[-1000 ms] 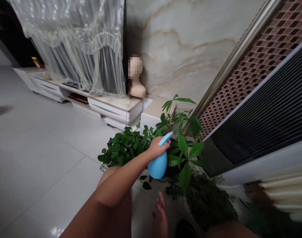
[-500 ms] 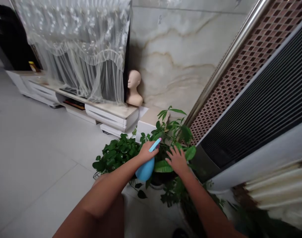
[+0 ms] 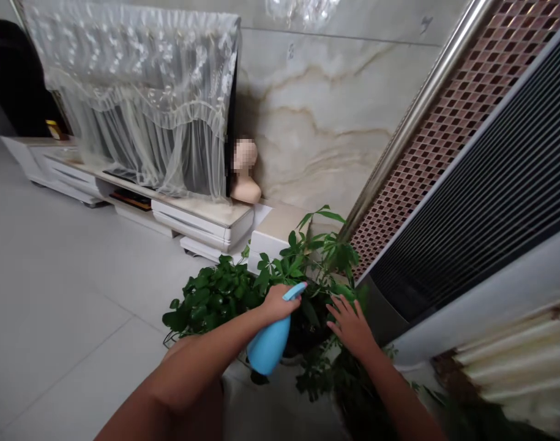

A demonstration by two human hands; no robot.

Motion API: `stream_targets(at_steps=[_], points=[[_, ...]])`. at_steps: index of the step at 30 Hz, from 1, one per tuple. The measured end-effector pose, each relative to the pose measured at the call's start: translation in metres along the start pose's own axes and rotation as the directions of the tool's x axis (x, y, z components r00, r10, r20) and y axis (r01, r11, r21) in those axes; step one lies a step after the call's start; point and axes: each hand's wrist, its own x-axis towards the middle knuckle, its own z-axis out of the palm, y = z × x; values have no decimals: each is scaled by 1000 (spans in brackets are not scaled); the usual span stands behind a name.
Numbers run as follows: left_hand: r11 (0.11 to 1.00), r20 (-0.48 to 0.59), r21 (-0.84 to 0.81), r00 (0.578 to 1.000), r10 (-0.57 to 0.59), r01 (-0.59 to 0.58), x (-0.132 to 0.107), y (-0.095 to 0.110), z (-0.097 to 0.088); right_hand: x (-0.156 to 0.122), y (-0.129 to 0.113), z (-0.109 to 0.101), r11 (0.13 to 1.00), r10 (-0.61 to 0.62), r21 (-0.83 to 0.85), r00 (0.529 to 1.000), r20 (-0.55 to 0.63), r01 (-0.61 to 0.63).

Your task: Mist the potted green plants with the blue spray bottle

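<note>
The left hand (image 3: 276, 302) is clamped around the blue sprayer (image 3: 270, 342) beside the plant (image 3: 323, 257); the right hand (image 3: 352, 324), fingers spread, touches its leaves.

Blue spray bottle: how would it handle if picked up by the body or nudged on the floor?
The blue spray bottle looks like smooth plastic with a rounded, tapering body, so it is probably slick and apt to roll if laid down. The left hand grips it at the neck, likely the surest hold. Its fill level is hidden, so its weight cannot be judged.
</note>
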Motion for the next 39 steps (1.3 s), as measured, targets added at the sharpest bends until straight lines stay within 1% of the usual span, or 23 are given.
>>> stream_targets(at_steps=[1, 3, 4, 6, 9, 11, 13, 16, 20, 22, 24, 26, 27, 28, 30, 32, 34, 35, 37, 39], points=[[999, 66, -25, 997, -42, 44, -1, 1, 8, 1, -1, -1, 1000, 25, 1, 999, -33, -25], [990, 192, -37, 973, -129, 139, -4, 2, 26, 3, -4, -4, 998, 62, 11, 994, -94, -61], [983, 226, -26, 959, -169, 179, -6, 2, 34, 3, -5, -4, 998, 67, 19, 992, -112, -65], [975, 212, 3, 953, -218, 223, -10, 3, 47, 5, -8, -5, 998, 52, 41, 991, -121, -48], [978, 113, 42, 972, -207, 204, -11, 6, 56, 9, -11, -3, 996, 25, 82, 993, -117, -16], [983, 58, 60, 983, -175, 171, -7, 8, 56, 10, -13, -1, 995, 19, 104, 994, -111, -8], [983, -3, 81, 987, -163, 163, 0, 9, 53, 10, -12, 1, 994, 29, 111, 994, -103, -17], [972, -65, 126, 980, -189, 196, 12, 6, 46, 7, -10, 6, 993, 53, 111, 996, -77, -44], [961, -59, 107, 967, -248, 253, 22, 1, 39, 0, -2, 12, 991, 63, 118, 998, 7, -64], [970, -32, 68, 973, -230, 232, 21, -2, 38, -5, 3, 13, 990, 49, 130, 997, 66, -57], [982, 6, 14, 982, -187, 186, 16, -5, 39, -8, 7, 12, 987, 29, 153, 992, 122, -48], [984, 11, -50, 986, -168, 168, 10, -8, 41, -8, 8, 8, 984, 22, 173, 989, 147, -47], [980, 3, -77, 983, -182, 181, 7, -10, 43, -7, 7, 5, 983, 30, 177, 989, 143, -56], [974, -10, -93, 978, -210, 208, 4, -10, 45, -6, 4, 1, 982, 48, 177, 991, 127, -71], [964, -41, -92, 966, -255, 250, 1, -9, 49, -2, -8, -9, 979, 98, 175, 993, 59, -107], [968, -86, -54, 965, -248, 244, -2, -4, 51, 0, -28, -18, 970, 117, 216, 993, -16, -111], [977, -159, 5, 964, -211, 214, -4, 4, 51, -1, -52, -20, 939, 81, 337, 996, -35, -65], [978, -198, 31, 960, -197, 207, -5, 8, 51, -1, -64, -19, 906, 51, 421, 999, -18, -39], [980, -250, 35, 951, -179, 194, -10, 18, 51, -2, -86, -11, 809, 28, 588, 1000, 2, -24], [987, -253, -21, 954, -159, 159, -15, 25, 53, 1, -101, -1, 702, 89, 710, 996, -22, -47]])
